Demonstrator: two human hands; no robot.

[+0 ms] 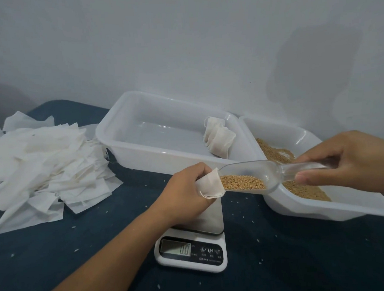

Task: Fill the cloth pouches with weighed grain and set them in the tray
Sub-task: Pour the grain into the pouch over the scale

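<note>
My left hand [186, 186] grips a white cloth pouch [210, 184] above the scale [193, 248], its mouth facing right. My right hand [349, 162] holds the handle of a clear plastic scoop [255, 175] loaded with brown grain; the scoop's tip touches the pouch's mouth. The scale's display reads 0.0. A white tray [127, 138] behind holds a few filled pouches [218, 138] leaning at its right end. A second white tray [325, 207] on the right holds loose grain [306, 189].
A heap of empty white pouches [41, 163] lies at the left on the dark blue tabletop [306, 262]. Stray grains dot the surface. A pale wall stands close behind the trays.
</note>
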